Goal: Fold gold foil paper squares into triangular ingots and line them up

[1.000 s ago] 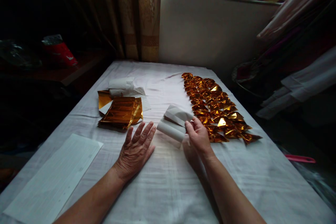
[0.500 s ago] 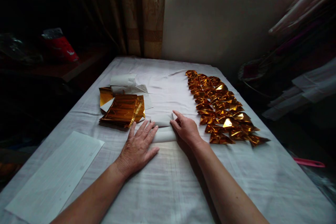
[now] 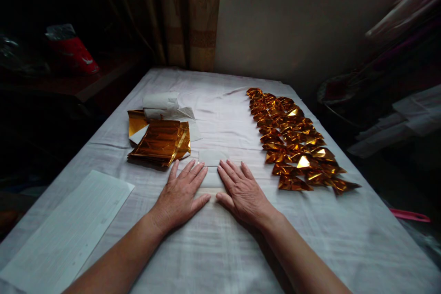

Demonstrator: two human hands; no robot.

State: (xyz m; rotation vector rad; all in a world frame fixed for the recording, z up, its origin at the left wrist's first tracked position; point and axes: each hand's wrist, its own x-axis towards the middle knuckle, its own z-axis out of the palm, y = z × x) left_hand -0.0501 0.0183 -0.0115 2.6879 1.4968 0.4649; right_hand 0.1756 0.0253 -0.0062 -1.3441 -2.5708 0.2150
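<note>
A white sheet of paper point(image 3: 211, 158) lies flat on the white cloth-covered table point(image 3: 223, 248). My left hand point(image 3: 181, 195) rests palm down on its near left part, fingers spread. My right hand point(image 3: 243, 193) presses flat on its near right part, fingers spread too. Neither hand grips anything. Just left of my left hand sits a stack of gold foil sheets point(image 3: 160, 142) with rolled white paper point(image 3: 161, 101) behind it. To the right of my right hand, several folded gold foil pieces point(image 3: 292, 140) lie in rows.
A large lined white sheet point(image 3: 65, 229) lies at the table's near left. A red bag point(image 3: 72, 53) sits on a dark surface at far left. A curtain point(image 3: 193, 14) and a pale wall stand behind the table. A pink object point(image 3: 409, 215) lies at the right.
My right hand brought the folded white paper down from the right and laid it flat, then let go and pressed on it. My left hand stayed in place.
</note>
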